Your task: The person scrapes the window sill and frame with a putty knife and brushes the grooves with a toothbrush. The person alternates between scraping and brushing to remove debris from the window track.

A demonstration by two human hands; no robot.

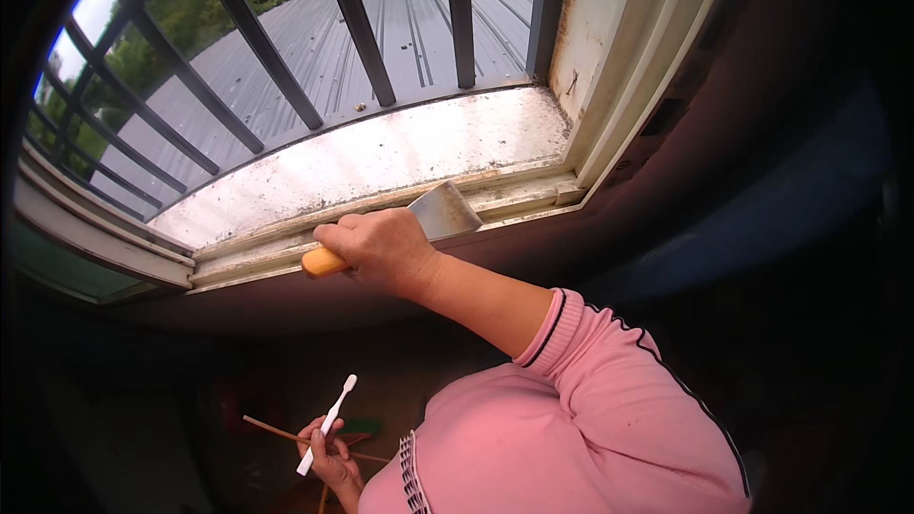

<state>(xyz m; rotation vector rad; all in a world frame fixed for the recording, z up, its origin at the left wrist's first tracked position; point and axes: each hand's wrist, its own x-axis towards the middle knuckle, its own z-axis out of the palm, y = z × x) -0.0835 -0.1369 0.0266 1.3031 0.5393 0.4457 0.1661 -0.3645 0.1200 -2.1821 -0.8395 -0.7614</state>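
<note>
My right hand is wrapped round the orange-yellow handle of a scraper with a wide flat metal blade. The blade lies over the dirty sliding-window track, towards its right end; whether its edge touches the track I cannot tell. Lower left, well below the sill, my left hand grips a white toothbrush near its lower part, head pointing up. A thin brown stick crosses at the left hand; the frame does not show whether it is held or lies behind.
Dark window bars stand beyond a white, dirt-specked sill. Outside is a grey ribbed metal roof. A sliding sash frame sits at the left, the window jamb at the right. Something green shows in the dark below.
</note>
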